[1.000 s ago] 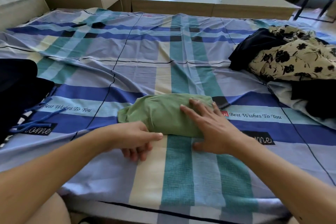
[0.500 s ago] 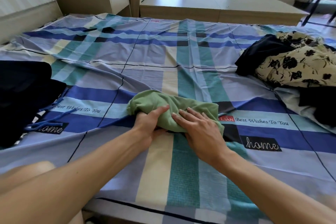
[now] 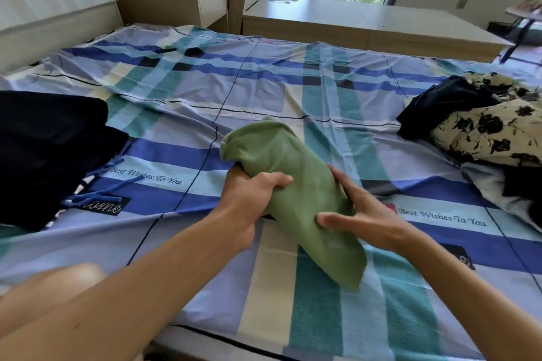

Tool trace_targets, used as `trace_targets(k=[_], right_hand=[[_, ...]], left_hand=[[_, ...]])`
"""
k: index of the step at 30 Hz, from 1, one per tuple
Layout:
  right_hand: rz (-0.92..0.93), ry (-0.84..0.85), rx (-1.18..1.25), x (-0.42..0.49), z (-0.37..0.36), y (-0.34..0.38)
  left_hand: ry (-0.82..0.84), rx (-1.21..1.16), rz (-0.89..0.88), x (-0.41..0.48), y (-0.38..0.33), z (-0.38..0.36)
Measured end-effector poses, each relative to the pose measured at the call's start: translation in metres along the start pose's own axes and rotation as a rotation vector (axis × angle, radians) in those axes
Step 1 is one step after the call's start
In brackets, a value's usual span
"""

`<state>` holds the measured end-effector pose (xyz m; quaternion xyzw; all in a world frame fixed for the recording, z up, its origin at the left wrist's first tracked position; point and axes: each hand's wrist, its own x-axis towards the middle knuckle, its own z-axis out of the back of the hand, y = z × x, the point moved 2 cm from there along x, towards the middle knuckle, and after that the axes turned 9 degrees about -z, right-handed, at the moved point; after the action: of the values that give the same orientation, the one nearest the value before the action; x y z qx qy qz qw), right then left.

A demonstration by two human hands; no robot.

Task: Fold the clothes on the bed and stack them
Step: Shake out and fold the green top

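Garment (image 3: 296,193) hides fingers of left hand (image 3: 249,199) underneath.

We held the green cloth (image 3: 293,184) in our left hand (image 3: 249,193) and right hand (image 3: 360,214). It was folded into a fat, soft roll and tilted. One end poked up past our grip and the other hung down toward us. Left of our grip lay dark folded clothes (image 3: 50,149) on the bed (image 3: 264,82). Right of it sat a messy pile (image 3: 492,132).

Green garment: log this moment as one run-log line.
green garment: folded, held | left hand: grips it | right hand: pinches it | dark stack: left | unfolded pile: right
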<state>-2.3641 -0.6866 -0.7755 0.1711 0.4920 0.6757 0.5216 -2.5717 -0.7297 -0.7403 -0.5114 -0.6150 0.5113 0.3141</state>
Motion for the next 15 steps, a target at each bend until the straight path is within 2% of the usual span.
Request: trace_targets(k=[2,4,6,9,11,15], right_hand=[[0.017,0.046,0.149,0.000,-0.008,0.008],[0.006,0.005,0.290,-0.001,-0.010,0.014],[-0.033,-0.026,0.543,0.002,-0.010,0.019],[-0.115,0.040,0.915,0.011,-0.031,0.048],[-0.079,0.050,0.974,0.023,-0.051,0.080],[0.046,0.047,0.872,0.071,-0.099,0.163]], left_hand=[[0.025,-0.100,-0.013,-0.003,-0.013,0.004],[0.052,-0.194,-0.034,-0.002,-0.026,0.007],[0.042,-0.265,-0.058,0.002,-0.041,0.014],[0.034,-0.327,-0.089,0.010,-0.069,0.033],[0.018,-0.331,-0.111,0.018,-0.089,0.056],[-0.086,-0.320,-0.212,0.040,-0.140,0.138]])
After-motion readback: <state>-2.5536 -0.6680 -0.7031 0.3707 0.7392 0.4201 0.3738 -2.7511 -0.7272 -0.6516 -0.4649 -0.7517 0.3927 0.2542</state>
